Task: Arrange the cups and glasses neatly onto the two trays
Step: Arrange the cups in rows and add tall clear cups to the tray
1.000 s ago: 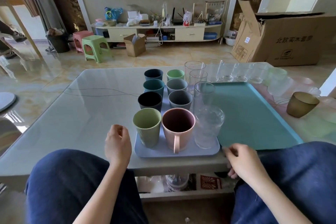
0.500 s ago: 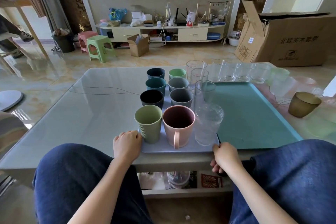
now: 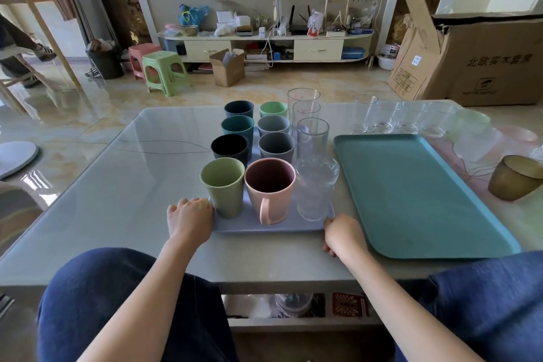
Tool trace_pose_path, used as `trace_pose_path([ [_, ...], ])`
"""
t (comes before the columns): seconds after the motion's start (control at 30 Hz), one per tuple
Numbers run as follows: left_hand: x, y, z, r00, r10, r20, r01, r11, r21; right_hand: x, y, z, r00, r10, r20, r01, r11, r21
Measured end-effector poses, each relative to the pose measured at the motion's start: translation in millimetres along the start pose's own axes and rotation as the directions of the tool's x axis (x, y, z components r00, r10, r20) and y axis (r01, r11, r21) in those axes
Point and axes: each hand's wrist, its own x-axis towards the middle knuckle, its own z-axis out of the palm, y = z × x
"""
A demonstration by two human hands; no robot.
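Both curled hands, left hand (image 3: 190, 219) and right hand (image 3: 344, 232), grip the crowded lavender plastic tray (image 3: 270, 226); the bare teal plastic tray (image 3: 411, 191) lies just beside, 4 clear glasses (image 3: 402, 117) behind.

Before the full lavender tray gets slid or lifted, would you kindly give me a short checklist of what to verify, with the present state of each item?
1. Left hand on the near left corner of the flat lavender plastic tray: ok, it touches the corner; grip cannot tell.
2. Right hand on the near right corner: ok, fingers curl at the edge.
3. Cups upright on the tray, such as the ribbed pale green plastic cup and the pink plastic mug with a handle: ok.
4. Tall clear glass in the right column standing steady: cannot tell.
5. Large teal plastic tray filled: not ok, nothing on it.
6. Amber glass tumbler placed on a tray: not ok, it sits on the table.
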Motion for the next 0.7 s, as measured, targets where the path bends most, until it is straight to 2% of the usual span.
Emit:
trace_pose_path([
  [0.27,38,-24,4,0.999,-0.047,0.026,0.045,0.994,0.095,23,-31,29,0.999,-0.035,0.029,0.036,0.999,-0.040],
  [0.47,55,-38,6,0.997,-0.063,0.033,0.057,0.989,0.137,28,-49,41,0.996,-0.076,0.054,0.084,0.985,-0.152],
  [0.6,51,-38,10,0.989,-0.149,0.027,0.149,0.989,-0.005,34,-48,42,0.992,-0.095,0.080,0.108,0.980,-0.170],
  [0.7,37,-30,9,0.965,-0.262,0.027,0.262,0.947,-0.187,32,-48,31,0.970,-0.096,0.224,0.117,0.990,-0.083],
])
